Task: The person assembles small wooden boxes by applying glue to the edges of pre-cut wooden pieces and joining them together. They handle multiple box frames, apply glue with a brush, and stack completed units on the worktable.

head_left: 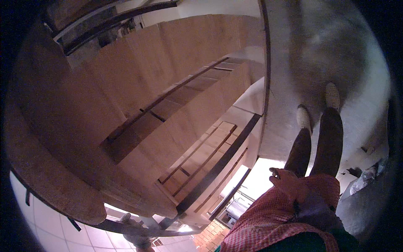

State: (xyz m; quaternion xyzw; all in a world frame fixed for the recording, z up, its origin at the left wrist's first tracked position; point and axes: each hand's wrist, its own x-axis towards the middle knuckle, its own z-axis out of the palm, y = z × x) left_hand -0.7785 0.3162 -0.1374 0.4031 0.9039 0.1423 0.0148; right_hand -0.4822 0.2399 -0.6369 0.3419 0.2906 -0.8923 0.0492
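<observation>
The left hand (138, 233) is resting at the lower edge of the view, beside the rounded end of a wooden panel (75, 199); dim light is obscuring its fingers, so its grip cannot be determined. The right hand (289, 185) is hanging in front of a pink checked garment (260, 216) with fingers bent; whether it is grasping anything cannot be determined. A long brown board (184, 122) is lying diagonally between a large brown sheet (168, 54) and a slatted wooden frame (193, 153). Two light shoes (332, 95) are standing on the grey floor (289, 54).
</observation>
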